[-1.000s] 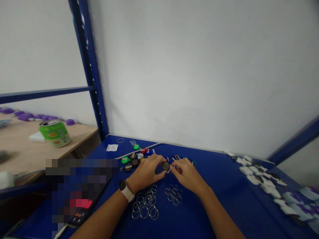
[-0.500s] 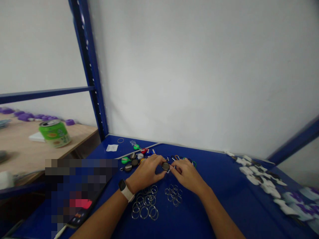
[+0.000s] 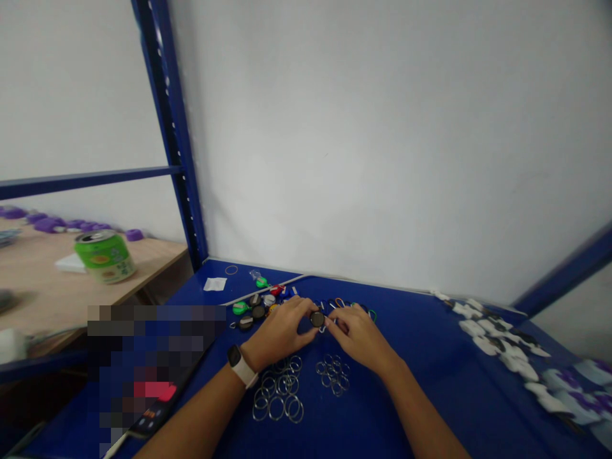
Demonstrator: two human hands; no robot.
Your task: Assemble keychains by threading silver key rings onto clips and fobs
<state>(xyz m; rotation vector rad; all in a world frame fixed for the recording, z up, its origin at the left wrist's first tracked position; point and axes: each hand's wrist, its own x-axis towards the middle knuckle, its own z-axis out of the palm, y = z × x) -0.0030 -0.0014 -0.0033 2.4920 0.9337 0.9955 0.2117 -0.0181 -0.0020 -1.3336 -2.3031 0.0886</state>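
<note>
Black badge reel [image 3: 317, 319] above blue table [image 3: 411, 370], between both hands. Left hand [image 3: 289, 324] grips reel's left side, thumb below, fingers above, spread only as far as reel's width. Right hand [image 3: 357, 331]: thumb and forefinger nearly together at reel's right edge; cannot tell if anything is pinched. Near hands, large metal rings [image 3: 287, 384] on left, small rings [image 3: 335, 371] on right. Beyond left hand, pile of coloured reels [image 3: 258, 312]. Farther left, white paper [image 3: 215, 284]; green can [image 3: 106, 258] on wooden table [image 3: 157, 252].
</note>
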